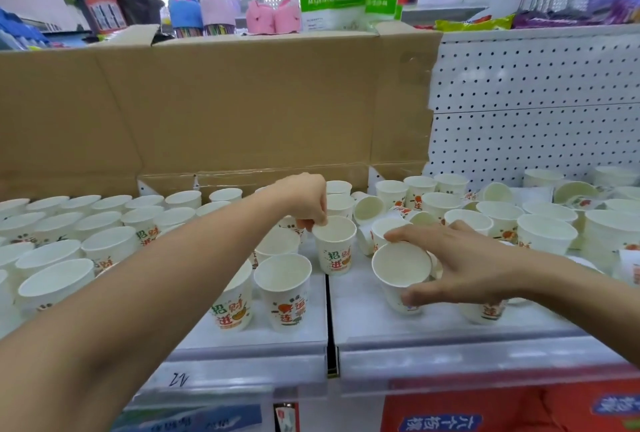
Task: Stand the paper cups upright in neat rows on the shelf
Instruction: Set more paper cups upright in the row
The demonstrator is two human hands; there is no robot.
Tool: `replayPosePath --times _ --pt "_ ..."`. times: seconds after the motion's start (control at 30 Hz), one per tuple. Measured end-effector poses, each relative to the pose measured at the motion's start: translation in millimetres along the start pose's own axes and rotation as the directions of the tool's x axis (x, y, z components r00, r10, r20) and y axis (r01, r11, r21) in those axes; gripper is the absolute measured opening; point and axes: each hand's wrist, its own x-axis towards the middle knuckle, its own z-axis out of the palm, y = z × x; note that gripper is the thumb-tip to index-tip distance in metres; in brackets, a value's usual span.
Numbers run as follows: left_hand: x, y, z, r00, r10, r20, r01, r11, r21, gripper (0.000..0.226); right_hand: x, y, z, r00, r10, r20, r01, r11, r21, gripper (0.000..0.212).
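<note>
Left hand [301,199] reaches in from the left and pinches the near rim of a printed cup [335,255] between thumb and fingertips; that cup stands upright at the far end of the dark gap [327,307] between the two shelf boards. Right hand [474,268], just right of the gap, grips a tilted cup [398,268], fingers over its top side and thumb beneath, with its open mouth turned toward the camera. Behind the gap rises a wide sheet of brown cardboard [221,109], and to the right of it a white pegboard [536,112] backs the shelf [433,324]. Left of the gap the upright cups [100,244] stand close together in rows that run off to the left edge. Right of the gap the loose cups [467,220] are a jumble: many upright, several on their sides, one fallen cup [369,208] lying just beyond the gap with its mouth facing forward. Two front cups [284,289] stand side by side just left of the gap, near the shelf's front edge, their red and green print facing out. Another cup [485,310] shows under the right palm, only its printed lower wall visible.
</note>
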Motion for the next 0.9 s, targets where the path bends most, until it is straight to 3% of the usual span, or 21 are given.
replayPosePath --times 0.2,0.3,0.4,0.53,0.63,0.7,0.8,0.9 --pt "-1 -3 2 1.0 0.003 -0.01 -0.003 1.0 -0.008 0.011 8 3 -6 0.999 -0.018 0.031 0.015 0.995 0.103 0.073" --pt "-6 -4 -3 0.989 0.024 -0.145 -0.018 0.999 0.038 0.018 15 -1 -6 0.999 -0.005 0.032 0.0 0.985 0.174 0.071" --pt "-28 1 -11 0.975 0.065 -0.214 -0.105 0.978 -0.18 0.018 22 -8 -3 0.999 -0.016 0.039 0.007 0.974 0.228 0.072" --pt "-64 13 -6 0.972 0.187 -0.142 -0.225 0.918 -0.328 0.014 29 -23 10 0.999 -0.048 0.004 0.045 0.97 0.24 0.074" --pt "-84 19 2 0.967 0.24 -0.088 -0.255 0.926 -0.278 0.015 25 -28 6 0.998 -0.055 -0.007 0.056 0.979 0.194 0.08" --pt "-94 19 3 0.962 0.255 -0.095 -0.27 0.941 -0.204 0.018 22 -19 -12 0.995 -0.03 -0.098 0.05 0.977 0.209 0.08" --pt "-101 19 -2 0.964 0.218 -0.151 -0.245 0.951 -0.19 0.018 26 18 -45 0.959 0.039 -0.282 0.036 0.965 0.258 0.05" --pt "-91 27 -7 0.96 0.199 -0.197 -0.233 0.957 -0.171 0.018 39 54 -59 0.957 0.055 -0.283 0.004 0.978 0.206 0.027"
